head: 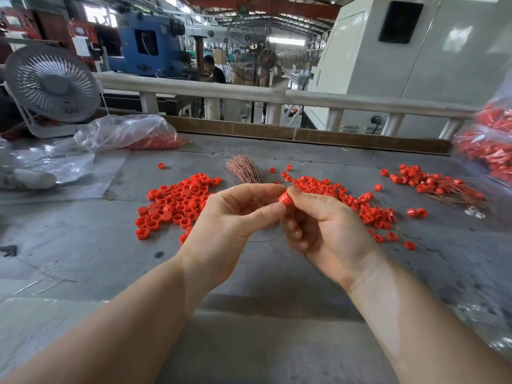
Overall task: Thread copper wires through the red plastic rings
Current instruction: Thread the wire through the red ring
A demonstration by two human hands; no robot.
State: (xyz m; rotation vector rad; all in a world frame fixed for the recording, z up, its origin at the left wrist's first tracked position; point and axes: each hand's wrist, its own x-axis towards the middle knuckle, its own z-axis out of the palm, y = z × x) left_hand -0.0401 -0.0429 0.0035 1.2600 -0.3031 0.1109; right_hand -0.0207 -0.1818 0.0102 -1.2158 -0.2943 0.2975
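Observation:
A red plastic ring [285,200] is held above the grey table [83,239], between both hands. My right hand [321,223] grips it with thumb and forefinger. My left hand [232,217] pinches at its left side with thumb and forefinger. A thin copper wire [263,241] curves below the hands. A bundle of copper wires [243,169] lies behind them. Loose red rings lie in a pile on the left [174,206] and a pile on the right [332,192]. Rings with wires through them [437,184] lie at the far right.
A clear plastic bag with red rings [130,133] lies at the back left beside a white desk fan [52,84]. Another bag of rings [490,145] stands at the right edge. A cardboard strip and a white rail [249,92] border the table's far side.

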